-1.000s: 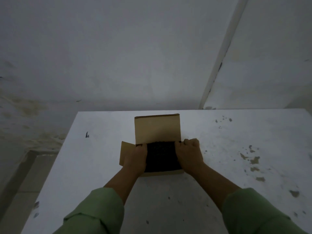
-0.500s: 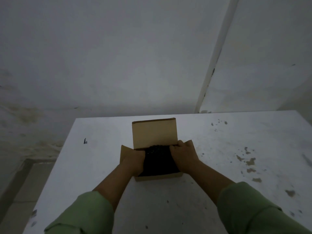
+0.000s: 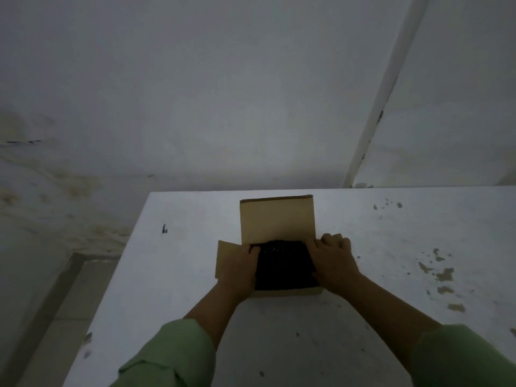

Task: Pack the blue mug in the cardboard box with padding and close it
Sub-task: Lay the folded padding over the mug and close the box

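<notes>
A small cardboard box [image 3: 287, 291] stands open on the white table [image 3: 396, 317]. Its back flap [image 3: 277, 219] stands upright and its left flap [image 3: 224, 251] lies spread outward. Dark padding [image 3: 283, 268] fills the inside up to the rim. The blue mug is hidden from view. My left hand [image 3: 240, 263] lies over the left flap, its fingers curled into the padding's left edge. My right hand [image 3: 333, 261] sits on the box's right side, fingers curled down at the padding's right edge. The right flap is hidden under it.
The table's back edge meets a stained grey wall just behind the box. Brown stains [image 3: 444, 275] mark the table to the right, and a small dark mark [image 3: 164, 228] lies to the left. Floor [image 3: 55, 317] shows past the table's left edge.
Both hands have stayed at the box's sides. The right hand has shifted slightly outward along the right edge, and more of the padding shows between the hands.
</notes>
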